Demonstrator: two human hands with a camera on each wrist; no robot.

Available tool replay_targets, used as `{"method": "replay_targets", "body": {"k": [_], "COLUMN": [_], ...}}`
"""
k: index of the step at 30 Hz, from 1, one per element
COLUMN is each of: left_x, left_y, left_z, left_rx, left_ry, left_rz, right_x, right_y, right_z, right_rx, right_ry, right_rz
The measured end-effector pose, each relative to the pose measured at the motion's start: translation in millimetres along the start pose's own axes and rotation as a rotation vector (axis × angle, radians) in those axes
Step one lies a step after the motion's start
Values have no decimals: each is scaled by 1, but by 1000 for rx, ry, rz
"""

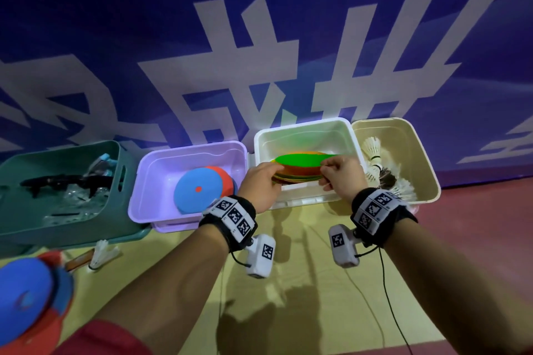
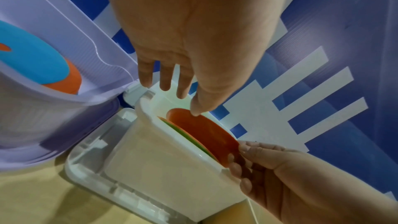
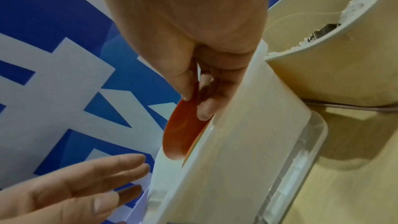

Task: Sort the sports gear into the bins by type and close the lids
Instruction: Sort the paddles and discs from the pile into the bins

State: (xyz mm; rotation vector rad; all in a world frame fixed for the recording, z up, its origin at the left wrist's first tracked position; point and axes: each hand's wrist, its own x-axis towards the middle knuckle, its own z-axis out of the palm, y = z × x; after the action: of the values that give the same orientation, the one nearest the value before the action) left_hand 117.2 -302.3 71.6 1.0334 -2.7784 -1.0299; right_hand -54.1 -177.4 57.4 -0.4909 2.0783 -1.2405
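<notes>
A stack of thin flat discs (image 1: 300, 167), green on top and orange beneath, sits tilted at the front rim of the white bin (image 1: 302, 124). My right hand (image 1: 331, 173) pinches the stack's right edge; the right wrist view shows thumb and fingers clamped on the orange disc (image 3: 183, 132). My left hand (image 1: 262, 179) is at the stack's left edge. In the left wrist view its fingers (image 2: 165, 81) are straight and only the thumb tip touches the orange disc (image 2: 206, 134).
The lilac bin (image 1: 144, 181) holds blue and red round pads (image 1: 199, 190). Shuttlecocks (image 1: 375, 150) fill the beige bin (image 1: 427, 167). The teal bin (image 1: 72, 228) holds dark gear. On the floor lie a loose shuttlecock (image 1: 102, 253) and more blue-red pads (image 1: 28, 297).
</notes>
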Motion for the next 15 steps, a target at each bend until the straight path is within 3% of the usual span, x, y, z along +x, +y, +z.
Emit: {"method": "replay_targets", "body": {"k": [8, 15], "left_x": [-27, -75], "left_y": [-19, -64], "left_z": [-11, -47], "left_rx": [-67, -96], "left_ry": [88, 211], "left_rz": [-99, -206], "right_x": [-18, -51], "right_y": [-15, -49], "right_z": [20, 94], "right_rx": [-7, 21], "right_ry": [-58, -190], "right_rz": [-27, -116]}}
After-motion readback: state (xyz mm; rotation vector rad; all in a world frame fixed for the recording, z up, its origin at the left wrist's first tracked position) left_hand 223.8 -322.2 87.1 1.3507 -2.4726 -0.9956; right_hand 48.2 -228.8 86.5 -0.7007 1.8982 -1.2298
